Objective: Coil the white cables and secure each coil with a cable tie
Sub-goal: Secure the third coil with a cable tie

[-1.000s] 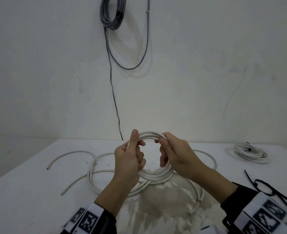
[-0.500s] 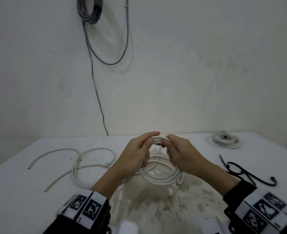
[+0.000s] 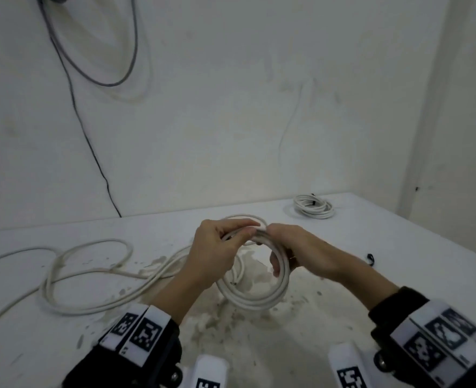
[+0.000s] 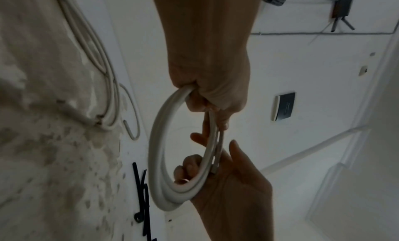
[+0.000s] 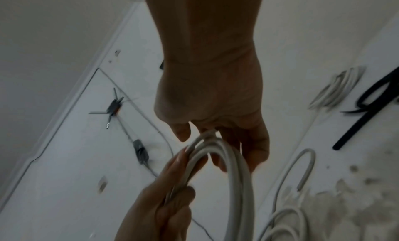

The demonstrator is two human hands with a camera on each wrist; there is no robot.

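Loose cable (image 3: 85, 264) left on table (image 3: 399, 247) — tied coil (image 3: 313, 206) far right.

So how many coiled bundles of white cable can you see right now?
2: one coil held upright between both hands, left hand and right hand; one tied coil lying at the table's far right. Others may be out of view.

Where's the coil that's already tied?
In the head view the tied coil lies on the table at the far right, near the wall, well beyond the right hand and apart from the coil in the hands.
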